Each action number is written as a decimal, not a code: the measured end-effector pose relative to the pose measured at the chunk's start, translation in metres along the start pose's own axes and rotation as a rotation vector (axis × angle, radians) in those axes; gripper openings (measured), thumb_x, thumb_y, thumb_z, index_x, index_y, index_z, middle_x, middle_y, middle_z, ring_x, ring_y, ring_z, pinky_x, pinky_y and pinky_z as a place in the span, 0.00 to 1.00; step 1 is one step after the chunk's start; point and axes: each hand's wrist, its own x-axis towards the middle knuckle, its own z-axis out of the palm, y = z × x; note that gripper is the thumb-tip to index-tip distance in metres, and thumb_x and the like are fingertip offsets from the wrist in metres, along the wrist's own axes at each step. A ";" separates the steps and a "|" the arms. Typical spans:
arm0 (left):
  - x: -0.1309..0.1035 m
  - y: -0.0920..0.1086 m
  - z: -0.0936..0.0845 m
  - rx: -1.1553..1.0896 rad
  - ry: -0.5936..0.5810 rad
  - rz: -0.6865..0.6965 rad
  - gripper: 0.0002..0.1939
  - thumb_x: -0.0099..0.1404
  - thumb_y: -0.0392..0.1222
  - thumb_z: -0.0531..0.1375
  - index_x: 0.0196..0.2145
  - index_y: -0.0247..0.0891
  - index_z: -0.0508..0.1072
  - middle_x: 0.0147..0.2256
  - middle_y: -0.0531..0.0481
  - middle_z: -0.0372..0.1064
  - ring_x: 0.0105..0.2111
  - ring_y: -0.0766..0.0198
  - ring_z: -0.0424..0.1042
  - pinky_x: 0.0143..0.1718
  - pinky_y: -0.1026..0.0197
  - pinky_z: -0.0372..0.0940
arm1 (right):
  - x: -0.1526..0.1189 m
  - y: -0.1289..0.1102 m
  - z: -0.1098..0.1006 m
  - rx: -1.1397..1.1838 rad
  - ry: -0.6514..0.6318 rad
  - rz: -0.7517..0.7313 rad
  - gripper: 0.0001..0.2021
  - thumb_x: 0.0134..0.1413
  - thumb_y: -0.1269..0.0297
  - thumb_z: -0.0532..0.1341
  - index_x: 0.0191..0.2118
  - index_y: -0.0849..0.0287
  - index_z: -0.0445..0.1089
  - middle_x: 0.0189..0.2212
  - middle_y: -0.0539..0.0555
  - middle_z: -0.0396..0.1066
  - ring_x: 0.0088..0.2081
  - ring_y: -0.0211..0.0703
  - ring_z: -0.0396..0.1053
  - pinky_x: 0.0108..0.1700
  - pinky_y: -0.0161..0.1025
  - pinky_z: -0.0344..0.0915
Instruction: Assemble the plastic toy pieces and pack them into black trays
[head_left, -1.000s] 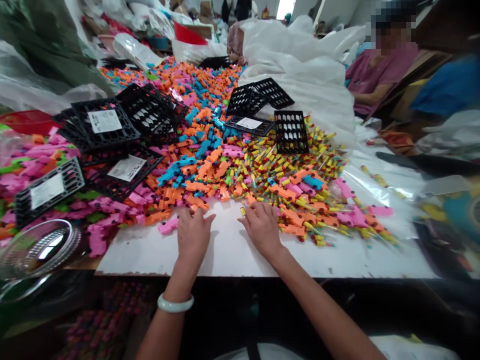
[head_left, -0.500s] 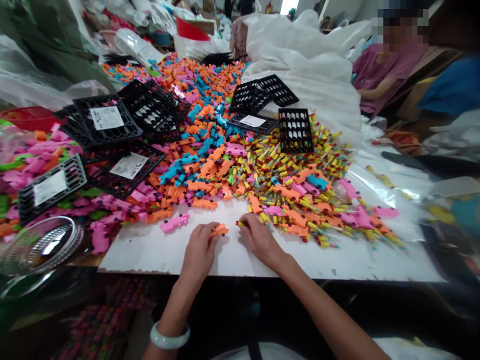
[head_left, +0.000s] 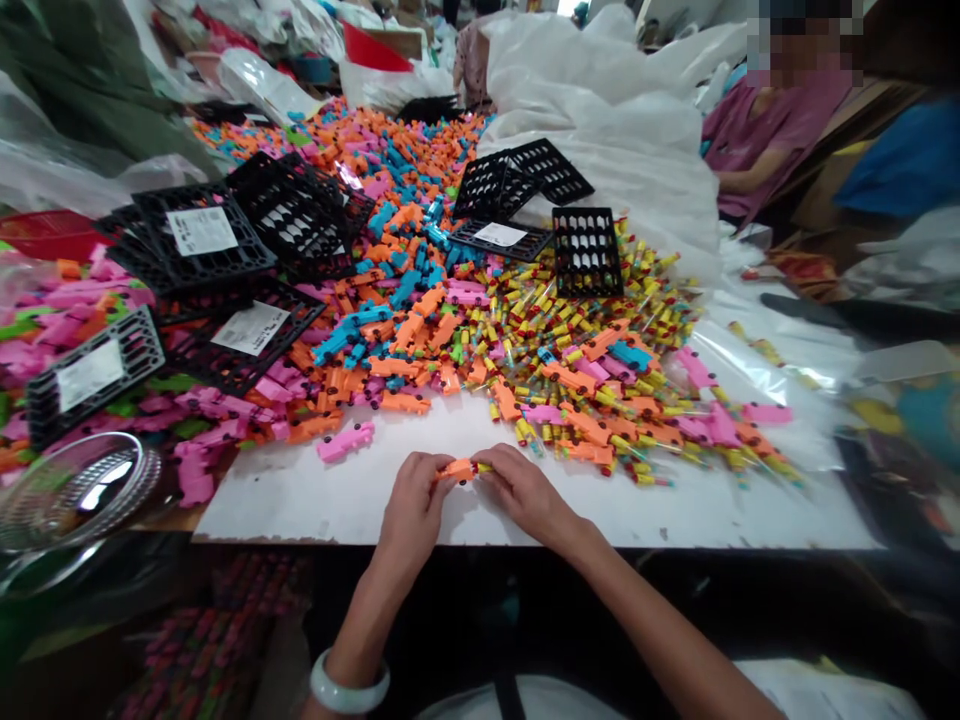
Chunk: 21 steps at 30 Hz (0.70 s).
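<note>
left hand (head_left: 415, 500): pinching orange car (head_left: 457, 469) over white board (head_left: 289, 505)
right hand (head_left: 531, 496): pinching yellow tube (head_left: 484, 467) (mostly hidden)
car and tube: gap just closed, now end to end, so apparently mating

The left hand (head_left: 411, 500) and right hand (head_left: 526, 497) faced each other in front of the body, close together but apart, each closed in a pinch, backs mostly upward. The left forearm (head_left: 367, 612) rose steeply; the right forearm (head_left: 645, 602) slanted in from the lower right, showing more of its length.
</note>
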 end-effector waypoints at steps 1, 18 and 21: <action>0.000 0.000 0.000 -0.007 0.004 -0.009 0.11 0.65 0.46 0.53 0.39 0.41 0.72 0.37 0.48 0.67 0.40 0.58 0.67 0.44 0.54 0.63 | -0.001 0.001 0.001 -0.017 -0.005 -0.033 0.11 0.64 0.70 0.51 0.49 0.56 0.66 0.39 0.56 0.70 0.43 0.45 0.66 0.45 0.42 0.66; -0.002 0.013 -0.010 -0.185 -0.040 -0.137 0.08 0.59 0.45 0.56 0.33 0.41 0.74 0.34 0.50 0.70 0.38 0.59 0.68 0.44 0.56 0.62 | -0.005 -0.012 0.003 -0.555 -0.005 -0.230 0.09 0.65 0.62 0.53 0.36 0.60 0.66 0.29 0.54 0.66 0.32 0.44 0.61 0.33 0.40 0.57; -0.003 0.011 -0.010 -0.217 -0.078 -0.200 0.09 0.58 0.45 0.56 0.33 0.41 0.74 0.34 0.50 0.70 0.38 0.59 0.68 0.45 0.55 0.62 | -0.009 -0.011 0.005 -0.606 0.006 -0.296 0.12 0.66 0.62 0.52 0.33 0.60 0.66 0.26 0.53 0.65 0.30 0.43 0.60 0.31 0.40 0.54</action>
